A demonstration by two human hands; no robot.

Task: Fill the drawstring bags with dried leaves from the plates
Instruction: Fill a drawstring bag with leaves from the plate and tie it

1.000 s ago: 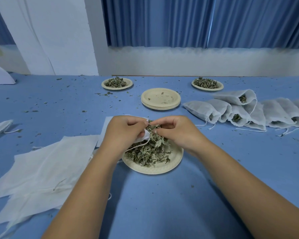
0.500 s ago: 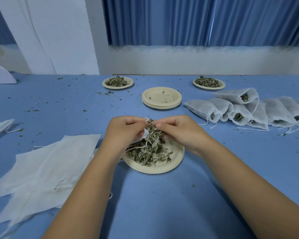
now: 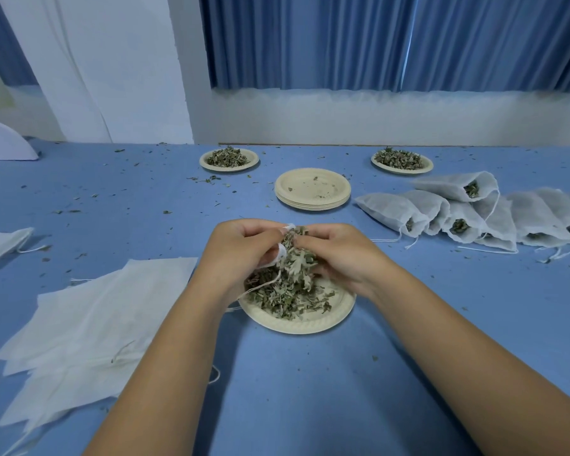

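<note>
1. Because the thin white fabric drawstring bag (image 3: pixel 281 255) is limp and nearly weightless, I take it by its mouth hem, above the round beige paper plate (image 3: pixel 310 324).
2. The crumbly dried green leaves (image 3: pixel 287 291) are brittle and should scatter easily.
3. My left hand (image 3: pixel 241 255) pinches the bag's rim, fingers curled.
4. My right hand (image 3: pixel 339 255) pinches a tuft of leaves at its opening.
</note>
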